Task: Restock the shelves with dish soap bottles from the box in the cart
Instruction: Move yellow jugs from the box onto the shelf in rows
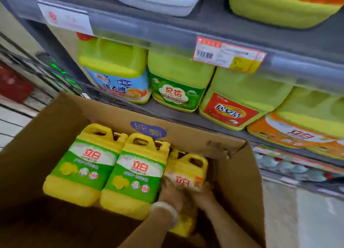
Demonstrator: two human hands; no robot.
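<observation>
From the left I see cart point(22, 65) bars, then the open box point(61, 121) with two yellow bottles point(81, 165) lying side by side, labels up. The third bottle point(188, 171) lies at the right, lower than the other two and close to the box wall. Both my hands are on it: the left hand point(171, 195), with a pale bracelet point(167, 210) at the wrist, and the right hand point(202, 193) just beside it. Blur hides the fingers, so I cannot tell whether either grip is closed on the bottle or merely touching it. Above and to the right, the shelf point(186, 117) holds a packed row of green and orange jugs point(176, 91).

My worry is the lift. With the third bottle this close to the box wall, it may catch on the cardboard or drag on its neighbour, and an unsure hold on smooth plastic could slip. The shelf row looks tight, so pushing one in might shove a jug off the edge.
</observation>
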